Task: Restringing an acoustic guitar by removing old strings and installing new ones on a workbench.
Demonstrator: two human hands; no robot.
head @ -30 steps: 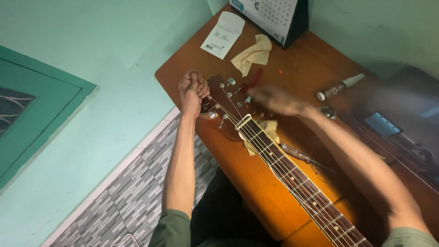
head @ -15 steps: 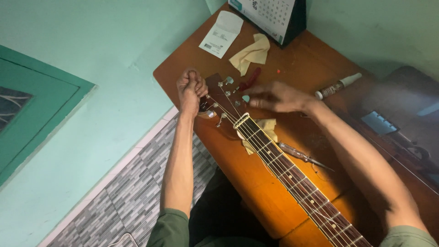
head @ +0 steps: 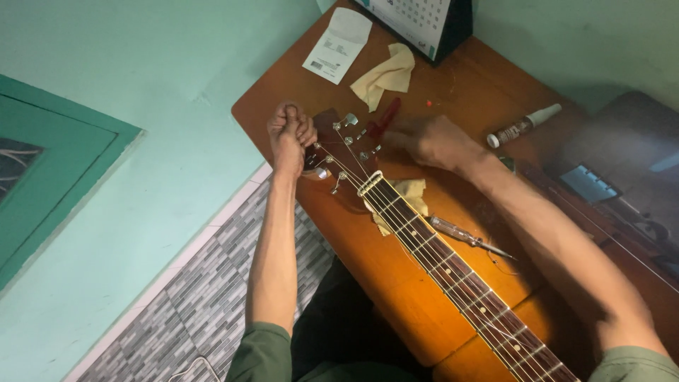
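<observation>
An acoustic guitar lies across a wooden table [head: 488, 85], its neck [head: 453, 265] running from lower right up to the headstock [head: 346, 152]. My left hand [head: 290, 134] is closed on a tuning peg at the headstock's left side. My right hand [head: 431, 141] is blurred at the headstock's right side, resting by a red-handled tool [head: 385, 117]; whether it grips the tool is unclear.
A screwdriver [head: 463, 235] lies beside the neck, over a yellowish cloth [head: 407, 194]. Another cloth [head: 385, 74], a white paper packet [head: 338, 46], a desk calendar [head: 428, 21] and a small white bottle [head: 523, 126] sit farther back. A dark case [head: 622, 170] lies at right.
My right hand has moved from the nut area up toward the red-handled tool by the headstock. The left hand stays on the tuning peg.
</observation>
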